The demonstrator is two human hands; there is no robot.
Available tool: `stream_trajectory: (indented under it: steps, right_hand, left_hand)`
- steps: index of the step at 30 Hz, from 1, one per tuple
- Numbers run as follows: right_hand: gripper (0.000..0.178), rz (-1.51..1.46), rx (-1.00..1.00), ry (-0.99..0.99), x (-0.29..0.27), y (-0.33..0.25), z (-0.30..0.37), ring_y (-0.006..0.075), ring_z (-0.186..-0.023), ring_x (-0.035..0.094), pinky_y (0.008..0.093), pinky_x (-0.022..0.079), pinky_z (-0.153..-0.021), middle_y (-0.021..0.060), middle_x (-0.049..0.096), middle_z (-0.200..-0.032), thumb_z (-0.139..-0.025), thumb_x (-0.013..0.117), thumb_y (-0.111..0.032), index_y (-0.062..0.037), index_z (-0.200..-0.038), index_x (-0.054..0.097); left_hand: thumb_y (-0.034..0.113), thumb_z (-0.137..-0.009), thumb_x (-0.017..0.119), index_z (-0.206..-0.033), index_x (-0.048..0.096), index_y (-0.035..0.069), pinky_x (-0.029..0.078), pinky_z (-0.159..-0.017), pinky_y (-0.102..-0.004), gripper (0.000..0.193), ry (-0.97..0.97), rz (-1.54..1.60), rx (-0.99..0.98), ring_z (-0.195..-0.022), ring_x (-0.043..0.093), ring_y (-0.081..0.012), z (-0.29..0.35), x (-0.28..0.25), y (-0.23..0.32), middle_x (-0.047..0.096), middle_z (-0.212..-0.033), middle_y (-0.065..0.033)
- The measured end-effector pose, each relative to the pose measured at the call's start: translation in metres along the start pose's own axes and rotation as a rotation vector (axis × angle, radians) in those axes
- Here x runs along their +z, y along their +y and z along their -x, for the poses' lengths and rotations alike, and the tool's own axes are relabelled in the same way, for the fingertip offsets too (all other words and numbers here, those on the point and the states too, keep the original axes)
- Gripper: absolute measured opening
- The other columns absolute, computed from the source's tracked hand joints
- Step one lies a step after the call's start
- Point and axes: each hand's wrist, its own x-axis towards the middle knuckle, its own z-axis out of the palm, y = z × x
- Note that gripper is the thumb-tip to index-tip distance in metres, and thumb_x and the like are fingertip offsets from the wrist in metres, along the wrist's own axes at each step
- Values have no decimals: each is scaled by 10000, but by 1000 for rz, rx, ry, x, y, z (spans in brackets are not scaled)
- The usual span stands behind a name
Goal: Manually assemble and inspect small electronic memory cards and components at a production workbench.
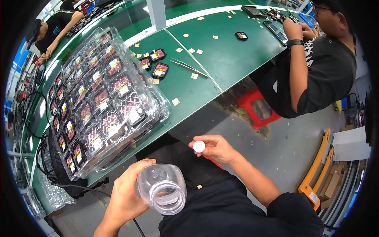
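In my left hand [127,192] is a clear plastic bottle [161,173], its open, threaded mouth tilted toward me above my lap. The fingers wrap round its left side, partly hidden behind it. My right hand [219,149] pinches a small round white cap [199,147] between thumb and fingers, apart from the bottle and a little beyond it to the right. Both hands are off the table, between its edge and my body.
A tall stack of clear plastic trays [161,106] with black-and-red electronic parts fills the green table's [189,106] left side. Tweezers [189,67], loose units [160,70] and yellowish squares lie beyond. A co-worker [327,71] sits right, by a red stool [256,114]; another person [55,31] leans in far left.
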Motion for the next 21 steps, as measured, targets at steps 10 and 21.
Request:
stream_trajectory:
  steps: [10,21]
  right_hand:
    - [526,-49,-122,-127,16,-22,4,201,-1051,671,340,560,-947,192,637,-1307,-914,738,-114,-7,-1396,555]
    - [524,-192,-73,-125,3,-25,7,200,-1036,666,340,547,-946,198,637,-1279,-947,704,-138,23,-1410,519]
  left_hand:
    - [92,-632,928,-1282,555,16,541,-964,-385,753,-12,-25,-26,-1134,673,-344,-1,0,3,664,-1249,-184]
    - [-3,-611,829,-1237,587,-13,533,-926,-354,672,33,-33,-39,-1064,700,-292,2,3,6,693,-1200,-158]
